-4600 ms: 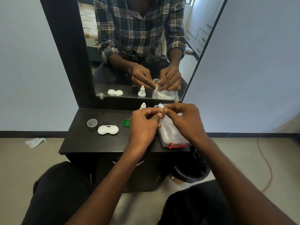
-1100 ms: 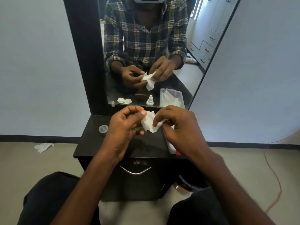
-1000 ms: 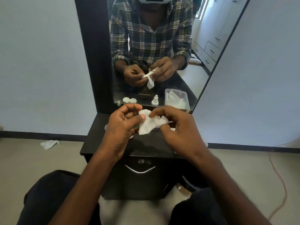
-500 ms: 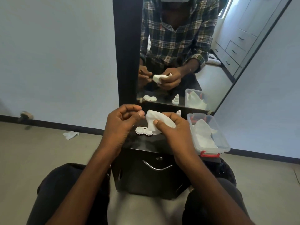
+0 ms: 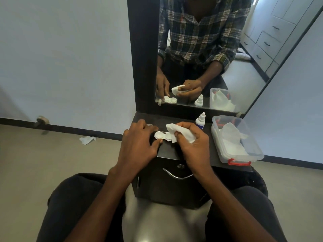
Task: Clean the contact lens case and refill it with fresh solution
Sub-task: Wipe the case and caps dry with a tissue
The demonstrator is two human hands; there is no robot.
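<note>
Tissue brought down from mid-air to the case

The left hand [image 5: 139, 144] has let go of the crumpled white paper tissue [image 5: 180, 132] and now steadies the white double-well plastic contact lens case [image 5: 163, 136] on the dark surface [image 5: 212, 154]; the right hand [image 5: 192, 145] alone (earlier both hands shared it) keeps its grip on the tissue, now lowered against the case's right well.

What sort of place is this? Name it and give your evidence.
Probably a bedroom dressing corner: a tall mirror over a small dark vanity table, and drawers reflected behind the person.
</note>
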